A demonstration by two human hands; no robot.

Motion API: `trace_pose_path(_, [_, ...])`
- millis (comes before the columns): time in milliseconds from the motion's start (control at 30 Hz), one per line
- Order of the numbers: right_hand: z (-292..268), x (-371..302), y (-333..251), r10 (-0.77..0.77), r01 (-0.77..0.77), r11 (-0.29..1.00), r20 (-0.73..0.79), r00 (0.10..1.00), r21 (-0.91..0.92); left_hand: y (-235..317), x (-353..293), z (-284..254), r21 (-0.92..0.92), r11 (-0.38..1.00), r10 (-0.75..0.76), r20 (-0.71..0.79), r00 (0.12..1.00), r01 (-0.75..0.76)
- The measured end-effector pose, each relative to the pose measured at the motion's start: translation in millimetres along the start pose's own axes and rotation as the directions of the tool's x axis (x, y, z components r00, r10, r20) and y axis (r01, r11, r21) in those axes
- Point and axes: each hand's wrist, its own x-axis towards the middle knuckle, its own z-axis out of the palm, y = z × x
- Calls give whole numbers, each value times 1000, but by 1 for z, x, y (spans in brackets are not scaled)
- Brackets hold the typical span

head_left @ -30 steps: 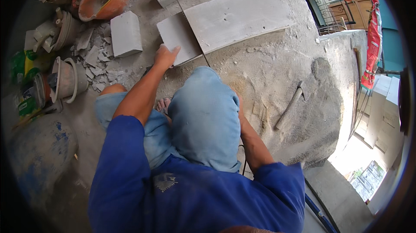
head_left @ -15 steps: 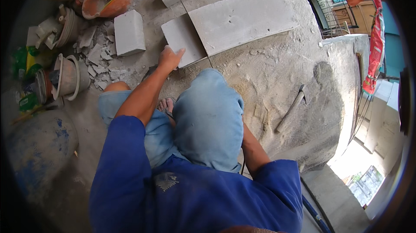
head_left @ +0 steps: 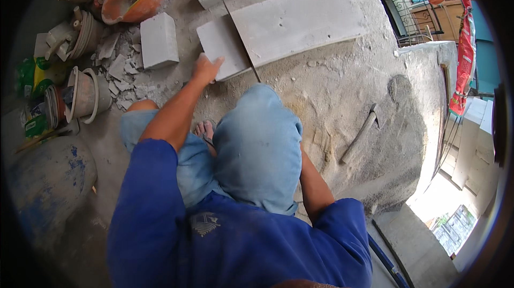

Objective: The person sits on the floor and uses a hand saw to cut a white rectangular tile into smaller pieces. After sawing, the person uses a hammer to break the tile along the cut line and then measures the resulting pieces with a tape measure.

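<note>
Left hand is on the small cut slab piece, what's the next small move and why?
Probably slide the small slab piece a little away from the long slab. The left hand rests on its near edge, and only a narrow dark cut line parts the two pieces. The right hand is hidden behind the knee, so it offers no visible support.

Small slab (head_left: 222, 47) lies left of long slab (head_left: 300, 25).

Left hand (head_left: 206, 68) rests on small grey slab (head_left: 222, 47)

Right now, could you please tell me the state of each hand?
Left hand: resting on the small grey slab; whether it grasps it cannot be told.
Right hand: hidden behind the knee.
</note>
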Motion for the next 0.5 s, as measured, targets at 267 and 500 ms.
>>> trace_pose_path(267, [-31,-88,-13,-83,52,724,-12,997,-687,-2,-1,-7,14,999,-43,-18,999,43])
trace_pose_path(500, [32,24,-31,-119,151,836,95,988,-527,5,6,-12,63,998,-28,1,1000,28])
